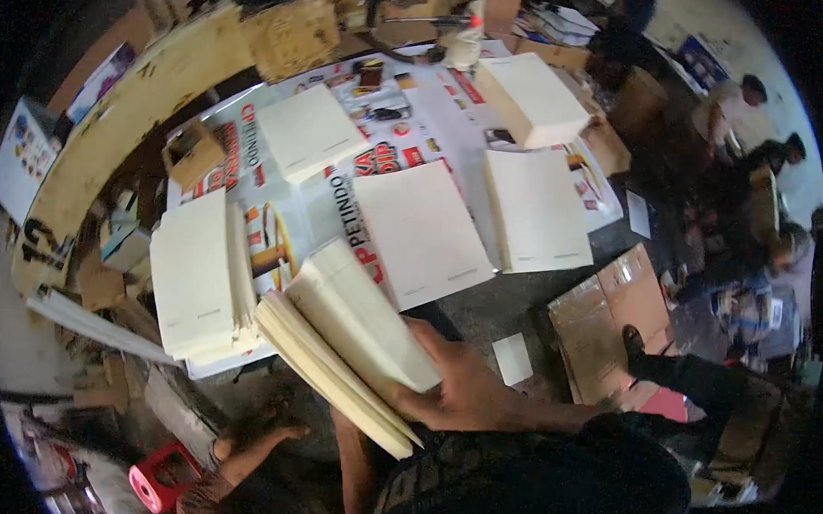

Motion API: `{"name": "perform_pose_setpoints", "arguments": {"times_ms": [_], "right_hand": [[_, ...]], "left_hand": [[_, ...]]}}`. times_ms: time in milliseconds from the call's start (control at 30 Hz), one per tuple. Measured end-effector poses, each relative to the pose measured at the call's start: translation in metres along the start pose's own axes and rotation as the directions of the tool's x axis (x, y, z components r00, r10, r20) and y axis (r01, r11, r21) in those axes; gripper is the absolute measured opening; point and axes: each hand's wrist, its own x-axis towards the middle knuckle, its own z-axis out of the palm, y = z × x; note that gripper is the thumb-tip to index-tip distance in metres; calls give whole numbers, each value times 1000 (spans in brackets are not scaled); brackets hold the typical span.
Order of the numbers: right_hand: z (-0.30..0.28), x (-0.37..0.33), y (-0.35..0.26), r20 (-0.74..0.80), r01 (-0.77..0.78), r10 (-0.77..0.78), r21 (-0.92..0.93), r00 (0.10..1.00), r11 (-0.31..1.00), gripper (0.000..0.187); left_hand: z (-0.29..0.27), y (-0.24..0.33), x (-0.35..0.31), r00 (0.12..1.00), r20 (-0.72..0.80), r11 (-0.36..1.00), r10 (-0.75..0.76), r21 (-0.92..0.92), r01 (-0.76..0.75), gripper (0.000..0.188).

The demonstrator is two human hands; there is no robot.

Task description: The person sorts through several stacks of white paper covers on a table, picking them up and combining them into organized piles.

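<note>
Apparently to keep the leaves square, the right hand (461, 383) clamps its fingers on the thick paper block (362, 311) before the body — the left hand, hidden behind the thinner bundle (329, 372), I cannot tell — near spaced stacks (422, 228)

I hold 1 thick, cream, rectangular block of paper sheets (360, 314), tilted, its far end pointing forward and left. Along its left side slants 1 thinner, yellowish-cream, long bundle of paper sheets (328, 372), slightly bowed, edges showing.
</note>
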Motion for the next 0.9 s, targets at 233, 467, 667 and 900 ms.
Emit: {"name": "perform_pose_setpoints", "arguments": {"times_ms": [233, 467, 667, 900], "right_hand": [[-8, 23, -3, 64, 230, -224, -101, 972, 968, 60], [-66, 36, -39, -60, 405, -424, -203, 904, 892, 51], [-130, 55, -40, -198, 630, -667, -222, 718, 744, 53], [-151, 106, -49, 218, 810, -803, 76, 555, 581, 50]], "left_hand": [[28, 18, -11, 992, -124, 990, 34, 137, -17, 65], [-18, 62, -21, 805, -548, 644, 227, 705, 298, 72], [39, 182, -19, 970, -72, 476, 232, 878, -48, 73], [166, 258, 37, 960, 279, -267, -27, 923, -276, 58]]}}
